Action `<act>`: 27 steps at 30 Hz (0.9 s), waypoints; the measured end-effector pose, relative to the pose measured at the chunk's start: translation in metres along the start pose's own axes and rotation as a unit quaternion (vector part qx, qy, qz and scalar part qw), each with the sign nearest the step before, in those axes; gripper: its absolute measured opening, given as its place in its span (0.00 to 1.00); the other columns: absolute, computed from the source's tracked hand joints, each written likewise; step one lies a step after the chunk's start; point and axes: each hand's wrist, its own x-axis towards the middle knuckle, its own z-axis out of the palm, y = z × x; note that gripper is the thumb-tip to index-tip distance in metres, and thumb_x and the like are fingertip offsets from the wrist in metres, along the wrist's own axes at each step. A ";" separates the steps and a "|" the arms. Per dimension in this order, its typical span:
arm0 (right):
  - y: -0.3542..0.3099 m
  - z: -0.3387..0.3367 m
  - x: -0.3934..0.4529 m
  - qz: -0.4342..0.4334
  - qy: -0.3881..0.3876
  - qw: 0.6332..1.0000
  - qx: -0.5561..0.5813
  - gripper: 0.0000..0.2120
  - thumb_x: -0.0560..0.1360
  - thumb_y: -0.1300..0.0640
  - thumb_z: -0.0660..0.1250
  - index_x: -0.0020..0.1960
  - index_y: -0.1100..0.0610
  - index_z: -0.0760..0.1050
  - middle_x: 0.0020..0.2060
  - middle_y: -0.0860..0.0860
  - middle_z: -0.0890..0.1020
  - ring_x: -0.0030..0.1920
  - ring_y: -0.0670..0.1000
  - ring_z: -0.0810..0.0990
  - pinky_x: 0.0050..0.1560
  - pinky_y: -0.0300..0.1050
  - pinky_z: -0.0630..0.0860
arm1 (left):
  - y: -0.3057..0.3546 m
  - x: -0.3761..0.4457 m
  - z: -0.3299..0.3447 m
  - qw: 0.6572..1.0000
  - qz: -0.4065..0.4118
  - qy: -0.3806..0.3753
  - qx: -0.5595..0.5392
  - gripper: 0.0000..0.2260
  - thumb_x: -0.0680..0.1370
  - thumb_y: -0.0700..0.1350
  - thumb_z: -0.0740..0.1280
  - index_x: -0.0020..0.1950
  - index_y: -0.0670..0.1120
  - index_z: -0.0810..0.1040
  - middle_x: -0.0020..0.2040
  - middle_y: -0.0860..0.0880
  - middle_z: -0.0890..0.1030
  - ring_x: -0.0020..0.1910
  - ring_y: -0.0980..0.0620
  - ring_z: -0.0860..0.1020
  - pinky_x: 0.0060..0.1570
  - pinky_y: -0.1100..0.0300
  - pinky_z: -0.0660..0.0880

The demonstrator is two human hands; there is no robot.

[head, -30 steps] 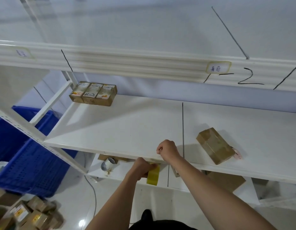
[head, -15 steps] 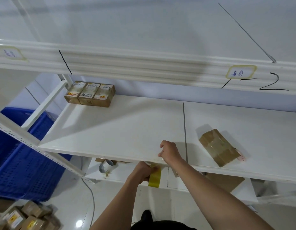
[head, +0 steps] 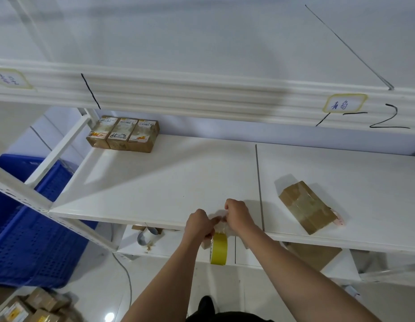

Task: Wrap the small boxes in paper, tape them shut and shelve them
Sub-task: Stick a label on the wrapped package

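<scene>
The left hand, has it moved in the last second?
Yes. The left hand has risen from below the shelf edge to above it, toward the right hand, tape roll hanging beneath.

I see both hands at the front edge of the middle shelf (head: 178, 182): my left hand (head: 199, 225) just left of my right hand (head: 239, 214), a tape roll (head: 219, 251) hanging below them. Three boxes (head: 123, 133) stand side by side, touching, at the shelf's back left corner. One wrapped box (head: 305, 205) lies right of the hands. Another tape roll (head: 147, 235) rests on the lower shelf (head: 169, 247). A crate (head: 27, 228) stands left of the rack.
</scene>
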 end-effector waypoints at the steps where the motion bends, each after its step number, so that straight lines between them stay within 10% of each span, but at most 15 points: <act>1: 0.001 0.000 0.000 0.003 -0.003 1.000 0.004 0.05 0.77 0.66 0.62 0.52 0.62 0.74 0.43 0.53 0.76 0.42 0.50 0.72 0.42 0.45 0.71 | -0.002 0.002 0.002 1.000 -0.002 0.001 0.012 0.21 0.76 0.60 0.69 0.38 0.43 0.76 0.26 0.51 0.80 0.25 0.53 0.79 0.35 0.58 0.81; 12: 0.012 -0.002 0.005 0.042 -0.020 0.995 0.091 0.16 0.72 0.68 0.73 0.58 0.60 0.76 0.51 0.53 0.77 0.50 0.52 0.77 0.49 0.41 0.74 | -0.007 0.006 0.000 1.000 -0.018 0.014 0.002 0.20 0.71 0.59 0.74 0.43 0.41 0.82 0.29 0.49 0.83 0.29 0.50 0.82 0.43 0.52 0.84; 27: 0.055 -0.050 -0.006 0.059 0.118 0.989 0.060 0.10 0.79 0.67 0.62 0.57 0.62 0.76 0.54 0.57 0.79 0.55 0.57 0.78 0.53 0.45 0.75 | 0.027 0.007 -0.003 0.994 0.016 0.043 -0.095 0.24 0.81 0.56 0.64 0.35 0.40 0.81 0.29 0.47 0.83 0.28 0.48 0.80 0.41 0.56 0.82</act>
